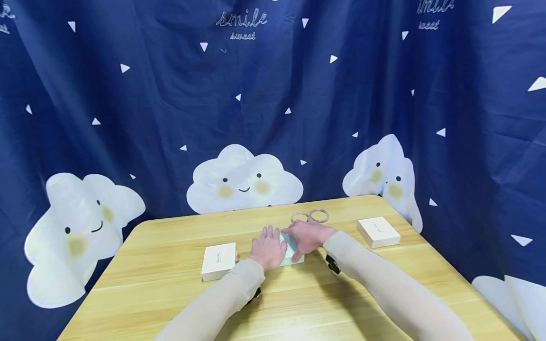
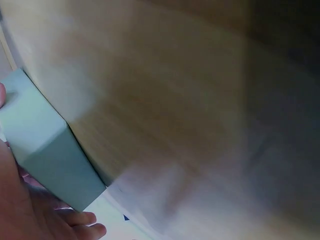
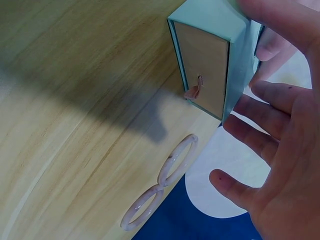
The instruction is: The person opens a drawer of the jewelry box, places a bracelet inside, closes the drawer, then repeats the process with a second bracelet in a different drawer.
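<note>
A mint-green drawer box stands on the table between both hands. In the right wrist view its beige drawer front sits inside the sleeve, with a small ribbon pull. My left hand holds the box's left part, thumb against one side and fingers over toward the far side. Spread wide, my right hand reaches across the right part with thumb and fingers mostly straight and touching it. Two pale marbled bangles lie side by side just beyond the right hand.
A white box with small print lies left of the left hand. Another white box is at the table's right side. Behind the wooden table hangs a dark blue curtain with clouds.
</note>
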Demonstrator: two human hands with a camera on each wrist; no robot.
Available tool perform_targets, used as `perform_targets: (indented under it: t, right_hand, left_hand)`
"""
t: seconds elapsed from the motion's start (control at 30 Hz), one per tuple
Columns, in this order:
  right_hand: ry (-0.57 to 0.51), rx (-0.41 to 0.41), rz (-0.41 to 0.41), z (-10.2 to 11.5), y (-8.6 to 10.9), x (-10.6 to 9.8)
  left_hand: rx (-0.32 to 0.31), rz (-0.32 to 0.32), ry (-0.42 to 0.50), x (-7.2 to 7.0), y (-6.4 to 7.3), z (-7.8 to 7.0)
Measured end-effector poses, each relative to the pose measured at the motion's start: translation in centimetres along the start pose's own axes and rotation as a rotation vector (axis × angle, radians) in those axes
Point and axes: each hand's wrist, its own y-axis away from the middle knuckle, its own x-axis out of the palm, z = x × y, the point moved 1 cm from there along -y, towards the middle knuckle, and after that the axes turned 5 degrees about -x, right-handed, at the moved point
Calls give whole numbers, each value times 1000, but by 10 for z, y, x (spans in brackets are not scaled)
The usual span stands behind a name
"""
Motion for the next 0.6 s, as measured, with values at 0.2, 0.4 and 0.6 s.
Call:
perform_targets:
  t: [0.2,0.4,0.6]
  right_hand:
    - [-13,6,8,2,2,-2]
    - [-19,6,0,3,4,-3]
    - [-48,-21,-6,-2,11,-7]
  left_hand:
    - [-14,28,-2,0,0,0]
    - [-27,57,-19,-3,3,-2]
    - [-32,55,-29,0,2,-3]
